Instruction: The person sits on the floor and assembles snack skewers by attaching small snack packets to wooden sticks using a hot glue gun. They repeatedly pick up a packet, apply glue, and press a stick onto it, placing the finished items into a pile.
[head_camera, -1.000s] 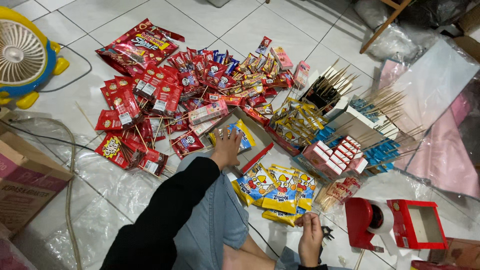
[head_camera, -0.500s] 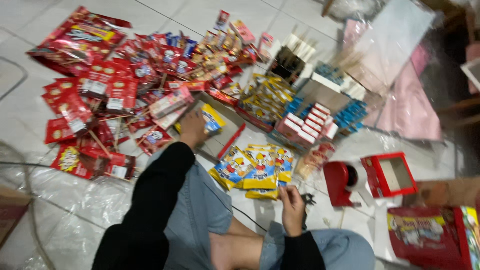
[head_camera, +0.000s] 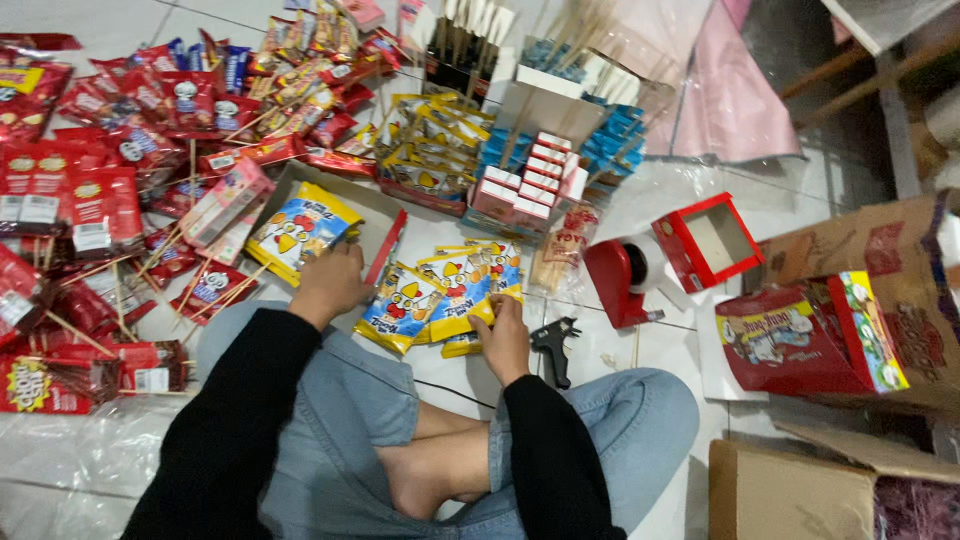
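Note:
I sit cross-legged on a tiled floor in jeans and black sleeves. My left hand (head_camera: 328, 284) rests on the lower edge of a yellow and blue snack packet (head_camera: 296, 227) lying in a flat cardboard lid. My right hand (head_camera: 505, 335) grips the corner of a fanned row of similar yellow snack packets (head_camera: 440, 292) in front of my knee. A black glue gun (head_camera: 553, 344) lies just right of that hand.
Red snack packets on wooden skewers (head_camera: 110, 210) cover the floor at left. Small red-and-white boxes (head_camera: 530, 180) and blue packs sit ahead. A red tape dispenser (head_camera: 618, 278), an open red box (head_camera: 708, 240), a printed red carton (head_camera: 810, 340) and brown cardboard boxes (head_camera: 800, 490) stand right.
The view has swung right and down, so the fan at left is gone and the cartons at right appear. My right hand moved up onto the fanned yellow packets.

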